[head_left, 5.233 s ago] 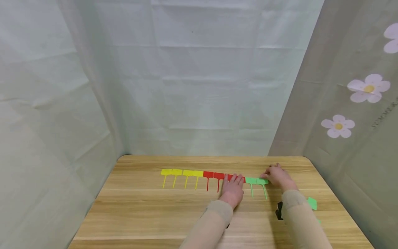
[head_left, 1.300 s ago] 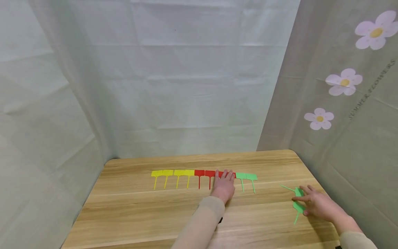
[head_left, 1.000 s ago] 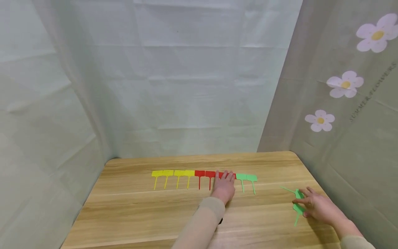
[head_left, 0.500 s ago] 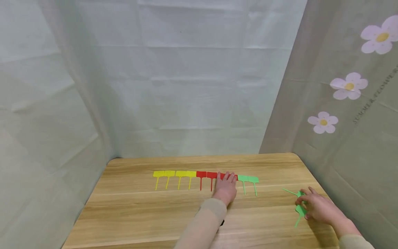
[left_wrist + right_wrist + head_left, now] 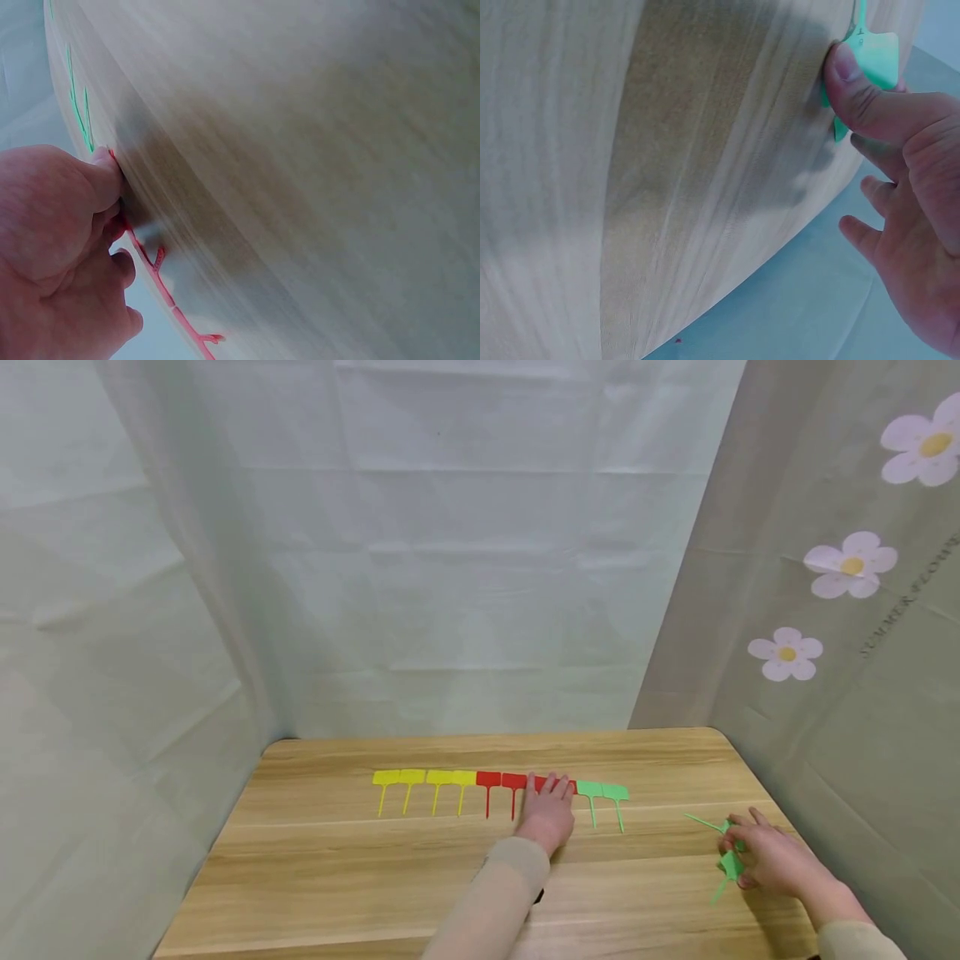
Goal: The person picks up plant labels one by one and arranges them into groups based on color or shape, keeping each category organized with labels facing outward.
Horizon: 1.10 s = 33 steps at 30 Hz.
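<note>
A row of T-shaped plastic plant labels lies on the wooden table (image 5: 337, 860): yellow labels (image 5: 438, 777) at the left, red labels (image 5: 488, 778) in the middle, green labels (image 5: 615, 792) at the right. My left hand (image 5: 549, 818) rests on the right-hand red labels with its fingers extended, partly covering them. Farther right, my right hand (image 5: 776, 856) pinches a loose green plant label (image 5: 731, 864) between thumb and fingers; in the right wrist view the thumb lies against its plate (image 5: 877, 58). A second loose green label (image 5: 705, 822) is partly hidden under those fingers.
Pale cloth (image 5: 480, 568) hangs behind the table and on the left. Cloth with printed flowers (image 5: 851, 565) hangs on the right, close beyond the right hand and the table's right edge.
Since the oldest frame, my right hand has left the row's right end for the loose green labels. Lately its fingers have curled in and the nearer label has tilted. My left hand stays put.
</note>
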{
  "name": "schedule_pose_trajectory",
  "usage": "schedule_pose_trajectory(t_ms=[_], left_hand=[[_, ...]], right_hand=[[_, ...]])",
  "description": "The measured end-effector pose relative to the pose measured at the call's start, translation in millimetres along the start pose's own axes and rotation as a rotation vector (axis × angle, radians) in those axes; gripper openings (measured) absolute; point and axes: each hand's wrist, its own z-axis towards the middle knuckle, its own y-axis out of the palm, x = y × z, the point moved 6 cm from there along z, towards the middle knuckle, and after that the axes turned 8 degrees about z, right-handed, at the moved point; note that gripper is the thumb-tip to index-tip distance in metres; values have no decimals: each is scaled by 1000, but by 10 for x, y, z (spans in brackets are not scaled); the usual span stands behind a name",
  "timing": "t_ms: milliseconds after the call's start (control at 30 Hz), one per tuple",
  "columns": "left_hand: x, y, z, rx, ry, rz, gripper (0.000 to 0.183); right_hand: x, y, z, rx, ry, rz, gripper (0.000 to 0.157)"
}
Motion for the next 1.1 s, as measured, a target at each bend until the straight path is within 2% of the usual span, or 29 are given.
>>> schedule_pose_trajectory(t_ms=[333,700,900,1100], left_hand=[[3,1,-1,-5,-9,-23,54],[16,-18,-46,3,-5,26,53],[13,-16,-54,2,-6,36,53],[5,-17,-52,1,-11,29,54]], right_hand=[[127,-2,1,-85,62,11,34],[62,-122,-87,-55,25,167,22],[-19,-232,-54,12,36,160,21],[-76,-305,-6,39,-16,183,15]])
